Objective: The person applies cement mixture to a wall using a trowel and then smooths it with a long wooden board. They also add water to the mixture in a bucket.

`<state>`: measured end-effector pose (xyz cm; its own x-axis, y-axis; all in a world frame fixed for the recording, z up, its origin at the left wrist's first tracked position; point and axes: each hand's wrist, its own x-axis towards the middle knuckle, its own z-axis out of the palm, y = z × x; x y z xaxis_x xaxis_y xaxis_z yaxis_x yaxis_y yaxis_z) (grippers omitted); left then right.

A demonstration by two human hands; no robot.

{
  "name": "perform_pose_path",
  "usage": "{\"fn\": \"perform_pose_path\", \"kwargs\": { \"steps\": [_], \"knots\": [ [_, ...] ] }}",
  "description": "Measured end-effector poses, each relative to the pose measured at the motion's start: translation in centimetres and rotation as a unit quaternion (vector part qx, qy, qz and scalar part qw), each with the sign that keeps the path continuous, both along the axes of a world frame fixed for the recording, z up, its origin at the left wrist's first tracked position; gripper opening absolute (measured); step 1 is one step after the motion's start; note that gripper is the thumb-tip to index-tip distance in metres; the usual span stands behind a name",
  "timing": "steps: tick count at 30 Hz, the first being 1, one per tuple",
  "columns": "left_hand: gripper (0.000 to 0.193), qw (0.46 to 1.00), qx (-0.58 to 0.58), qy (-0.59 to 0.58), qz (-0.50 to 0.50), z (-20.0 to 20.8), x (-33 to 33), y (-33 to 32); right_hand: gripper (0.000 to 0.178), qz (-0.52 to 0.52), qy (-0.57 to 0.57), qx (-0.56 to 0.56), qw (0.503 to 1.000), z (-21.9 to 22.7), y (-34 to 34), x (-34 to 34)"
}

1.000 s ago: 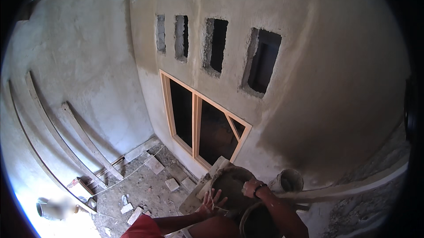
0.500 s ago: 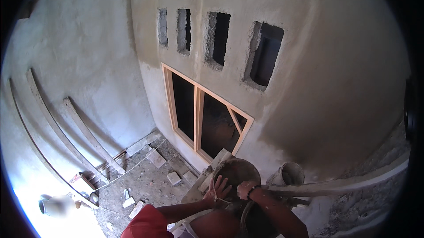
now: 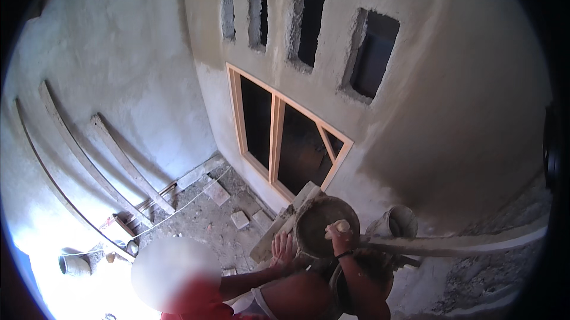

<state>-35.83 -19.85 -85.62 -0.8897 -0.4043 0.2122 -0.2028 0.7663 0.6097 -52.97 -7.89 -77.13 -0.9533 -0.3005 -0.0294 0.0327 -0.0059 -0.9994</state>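
Observation:
My right hand point(image 3: 341, 241), with a dark band at the wrist, is closed over a round dark mortar pan point(image 3: 304, 231). A small pale object point(image 3: 341, 225) shows at its fingers; its kind is unclear. My left hand point(image 3: 284, 250) lies flat with fingers stretched out on the planks point(image 3: 264, 252), beside the pan's left side. A second dark round container point(image 3: 374, 272) sits below the first, partly behind my right forearm. My bare knee shows between my arms.
A grey bucket point(image 3: 401, 223) stands against the wall, right of the pan. A long pale pole point(image 3: 457, 245) runs rightward. Ahead is a wooden window frame point(image 3: 274, 136). Boards point(image 3: 127, 168) lean on the left wall; bricks point(image 3: 240, 219) lie on the floor. A blurred patch covers my left sleeve.
My right hand has gone from the pan's near rim to over its inside, where the pale object now shows. My left hand's spread fingers have come together, lower down beside the pan. The view has shifted.

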Motion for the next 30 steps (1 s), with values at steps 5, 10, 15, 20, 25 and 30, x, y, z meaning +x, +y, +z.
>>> {"fn": "perform_pose_path", "kwargs": {
  "steps": [5,10,15,20,25,30],
  "knots": [
    [0.083,0.989,0.017,0.131,-0.073,-3.3,-1.6,-1.2,0.023,0.051,-0.017,-0.037,0.998,-3.1,-0.1,2.1],
    [0.073,0.980,-0.005,0.185,-0.079,-1.8,-1.3,-1.1,0.013,0.086,0.026,-0.093,0.992,9.9,0.6,-0.6],
    [0.073,0.976,0.129,0.175,-0.025,-1.2,-2.0,-0.5,0.016,0.017,0.121,-0.219,0.968,11.0,-1.6,-3.9],
    [0.078,0.974,0.133,0.180,-0.039,-0.9,-2.8,-0.8,0.013,-0.086,0.127,-0.071,0.986,2.2,-2.2,-6.3],
    [0.083,0.980,0.111,0.164,-0.025,-1.8,-3.3,-1.3,0.011,-0.098,0.101,-0.069,0.988,-0.4,-3.3,-4.8],
    [0.087,0.982,0.127,0.142,-0.003,-1.0,-4.2,-1.8,0.010,-0.022,0.022,-0.007,0.999,4.6,-2.2,-2.9]
  ]
}}
